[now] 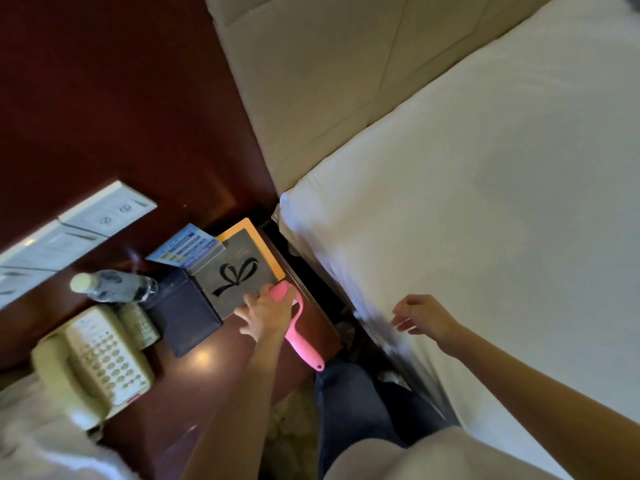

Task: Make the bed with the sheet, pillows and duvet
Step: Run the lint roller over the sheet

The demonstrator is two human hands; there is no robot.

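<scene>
A dark wooden bedside surface (207, 375) carries a telephone (93, 362), a water bottle (114, 285), a dark box (183, 313) and a pink lint roller (301, 341). The left hand (266, 313) rests spread-fingered on the roller's head. The right hand (420, 315) hangs loosely curled, holding nothing, over the bed's edge. The white sheet (485, 202) covers the mattress up to the cream headboard (329, 81).

Counter (221, 372), dark wood. A pink lint roller (304, 344) lies at its bed-side edge. Left grip (266, 315) rests on the roller's head, fingers spread. Also on the counter: grey bow-printed box (235, 271), water bottle (114, 285), cream telephone (93, 362). Right of the counter: bed (329, 251), white sheet (485, 220) smooth. Right grip (419, 315) hovers at the near edge, loosely curled, empty.
</scene>
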